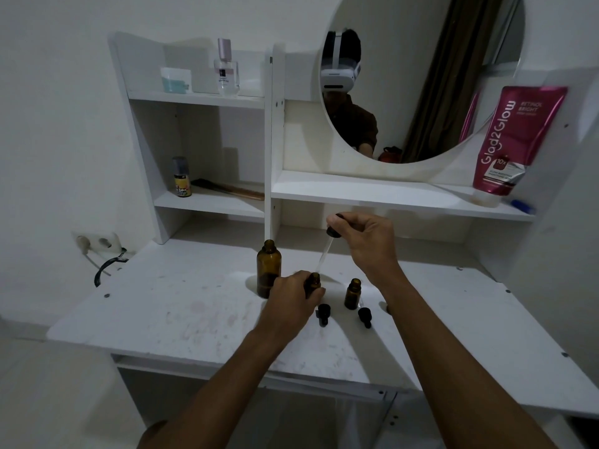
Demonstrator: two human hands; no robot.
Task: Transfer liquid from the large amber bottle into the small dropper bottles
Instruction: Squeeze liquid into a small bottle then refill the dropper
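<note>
Head view: the right hand [363,241] is hovering above the white surface [181,306], its fingers [338,222] pinching together on the black bulb of a dropper [327,247]. The glass pipette is slanting down and to the left from those fingers, its tip sitting right at the mouth of a small dropper bottle [313,283]. The left hand [291,299] is wrapping that bottle low down, fingers clamped around its body, so only the neck is showing above them.

Just left of the left hand's fingers, touching or nearly touching the knuckles, the large amber bottle [268,268] is standing upright and uncapped. To the right of the held bottle, below the right hand's wrist, a second small amber bottle [353,293] is standing open and apart. Nearer the person than the left fingers, two black caps [323,314] [365,316] are lying on the surface, one on each side of that second bottle's base.

Left of the hands the surface is lying bare out to its left edge; the front edge is running under both forearms. Above the right fingers a shelf [389,192] edge is hanging close, leaving little headroom for the dropper bulb. A pink tube [509,140] is leaning on that shelf far to the right.
</note>
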